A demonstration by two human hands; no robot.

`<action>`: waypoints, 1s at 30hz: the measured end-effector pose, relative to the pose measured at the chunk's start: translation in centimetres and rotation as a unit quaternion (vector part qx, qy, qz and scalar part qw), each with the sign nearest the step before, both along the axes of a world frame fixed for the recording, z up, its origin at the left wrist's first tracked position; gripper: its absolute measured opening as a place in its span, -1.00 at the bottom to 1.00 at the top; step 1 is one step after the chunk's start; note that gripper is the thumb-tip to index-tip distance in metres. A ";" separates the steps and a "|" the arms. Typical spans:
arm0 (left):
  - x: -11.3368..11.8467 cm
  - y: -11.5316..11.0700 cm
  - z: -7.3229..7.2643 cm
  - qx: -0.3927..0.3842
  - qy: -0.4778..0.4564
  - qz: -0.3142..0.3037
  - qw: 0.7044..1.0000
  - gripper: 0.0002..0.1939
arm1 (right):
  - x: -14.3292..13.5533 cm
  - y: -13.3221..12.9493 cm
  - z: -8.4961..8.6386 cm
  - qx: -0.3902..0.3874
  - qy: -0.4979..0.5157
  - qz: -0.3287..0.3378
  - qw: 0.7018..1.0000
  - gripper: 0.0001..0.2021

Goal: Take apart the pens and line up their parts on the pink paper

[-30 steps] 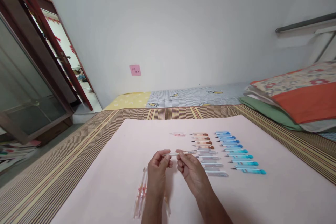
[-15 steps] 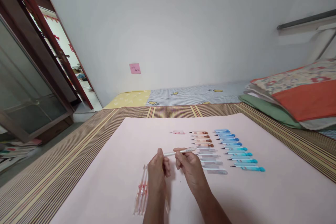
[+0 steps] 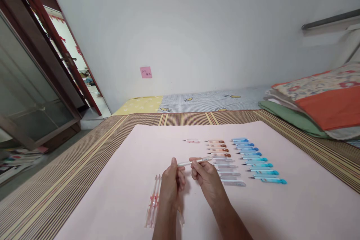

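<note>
A slim white pen [image 3: 204, 159] is held nearly level above the pink sheet, between my two hands. My left hand [image 3: 170, 183] pinches its left end between thumb and fingers. The fingers of my right hand [image 3: 207, 180] are closed around the pen's middle, with its right end sticking out past them. Beside my left forearm lie several clear pens with pink parts [image 3: 154, 202], partly covered by that arm. Grey pens [image 3: 232, 183] lie just right of my right hand, some partly hidden by it.
The pink sheet [image 3: 118, 195] covers much of the striped mat [image 3: 36, 195]. Brown pens [image 3: 218, 146] and a pale pink one [image 3: 192, 141] lie farther back. Blue pens [image 3: 263, 172] form a column at right. Folded bedding [image 3: 326, 108] is piled at far right, near the wall [image 3: 197, 26].
The whole view has shifted slightly to the right. Both hands keep their hold on the white pen, with hardly any movement relative to the sheet.
</note>
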State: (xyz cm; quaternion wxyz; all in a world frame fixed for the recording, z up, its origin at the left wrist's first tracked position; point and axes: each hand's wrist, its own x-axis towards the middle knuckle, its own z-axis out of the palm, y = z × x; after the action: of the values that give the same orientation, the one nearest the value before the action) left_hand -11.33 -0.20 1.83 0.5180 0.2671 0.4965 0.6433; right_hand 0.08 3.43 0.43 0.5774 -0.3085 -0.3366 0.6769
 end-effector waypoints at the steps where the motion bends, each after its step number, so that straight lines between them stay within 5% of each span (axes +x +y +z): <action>1: 0.0 -0.1 0.2 0.013 -0.014 -0.003 1.000 -0.38 | 0.0 0.0 0.0 -0.005 -0.002 -0.008 1.000 -0.55; 8: 0.1 -0.4 0.5 0.049 -0.026 -0.036 0.998 -0.53 | 0.2 -0.2 0.6 -0.021 0.004 -0.006 1.000 -0.58; 13: 0.0 -0.2 0.2 -0.017 -0.006 -0.016 1.000 -0.33 | 0.0 -0.3 0.5 -0.015 0.008 0.003 1.000 -0.57; 21: 0.1 -0.2 0.3 0.059 -0.032 -0.027 0.997 -0.54 | -0.1 -0.4 0.8 -0.026 0.015 0.004 1.000 -0.58; 26: 0.3 -0.1 0.2 0.003 -0.008 0.005 1.000 -0.38 | -0.2 -0.4 0.6 -0.023 0.008 0.010 1.000 -0.58; 30: 0.3 -0.3 0.8 0.041 -0.070 -0.012 0.997 -0.42 | -0.2 -0.3 0.4 -0.034 0.007 0.000 0.999 -0.58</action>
State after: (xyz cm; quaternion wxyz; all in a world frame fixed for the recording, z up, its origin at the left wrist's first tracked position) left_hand -11.07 -0.50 2.60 0.5476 0.2482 0.4292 0.6741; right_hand -0.16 3.13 0.87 0.5690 -0.3231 -0.3096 0.6900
